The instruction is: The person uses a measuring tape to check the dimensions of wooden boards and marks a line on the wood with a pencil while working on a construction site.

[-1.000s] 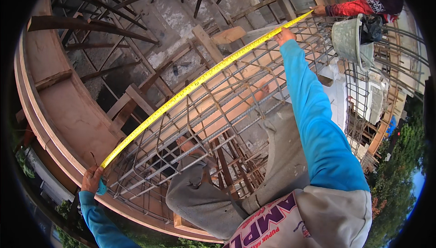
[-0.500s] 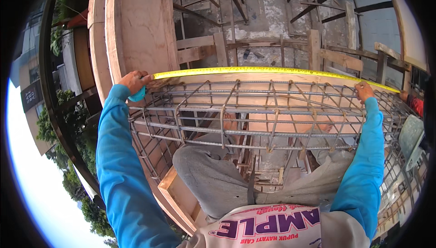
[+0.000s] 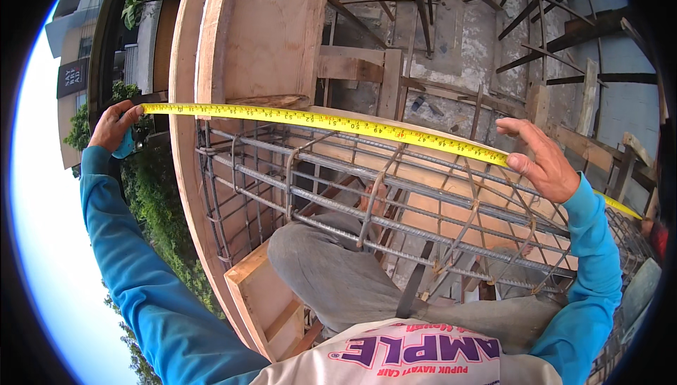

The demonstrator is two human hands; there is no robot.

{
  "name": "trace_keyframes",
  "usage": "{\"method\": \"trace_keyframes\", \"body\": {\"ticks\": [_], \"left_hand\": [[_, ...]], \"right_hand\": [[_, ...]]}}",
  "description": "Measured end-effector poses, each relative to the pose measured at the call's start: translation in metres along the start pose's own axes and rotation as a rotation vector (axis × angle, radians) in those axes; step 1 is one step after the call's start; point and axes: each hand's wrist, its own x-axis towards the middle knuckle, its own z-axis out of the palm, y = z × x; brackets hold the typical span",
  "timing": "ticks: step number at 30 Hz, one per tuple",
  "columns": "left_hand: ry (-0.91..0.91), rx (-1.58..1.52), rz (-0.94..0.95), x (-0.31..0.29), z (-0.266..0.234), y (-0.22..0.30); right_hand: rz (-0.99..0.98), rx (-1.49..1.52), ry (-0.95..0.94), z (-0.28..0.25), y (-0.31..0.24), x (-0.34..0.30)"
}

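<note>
Yellow tape [image 3: 352,126] drawn out along the steel cage [image 3: 289,184], crossing the wooden form [image 3: 261,39]. Left hand [image 3: 111,125]: fingers gripping it. Right hand [image 3: 543,163]: fingers spread, thumb at its edge. Stretching-out looks done; no mark visible yet.

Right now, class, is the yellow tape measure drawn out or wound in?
Drawn out: the yellow tape measure stretches from the left hand along the rebar cage and continues beyond the right hand.
</note>
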Motion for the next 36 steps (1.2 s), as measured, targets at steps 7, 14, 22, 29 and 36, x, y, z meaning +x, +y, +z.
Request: {"method": "trace_keyframes", "body": {"ticks": [7, 14, 22, 29, 36], "left_hand": [[0.234, 0.217, 0.084, -0.029, -0.003, 0.024], [0.041, 0.572, 0.156, -0.052, 0.064, 0.132], [0.022, 0.788, 0.250, -0.030, 0.126, 0.181], [-0.153, 0.860, 0.230, 0.039, 0.207, 0.178], [-0.074, 0.666, 0.192, 0.039, 0.194, 0.181]], "right_hand": [[0.308, 0.469, -0.469, 0.029, -0.009, 0.033], [0.378, 0.187, -0.451, 0.070, 0.020, 0.037], [0.344, -0.046, -0.537, 0.103, 0.060, 0.052], [0.500, -0.034, -0.607, 0.132, 0.080, 0.060], [0.576, -0.061, -0.683, 0.151, 0.126, 0.089]]}}
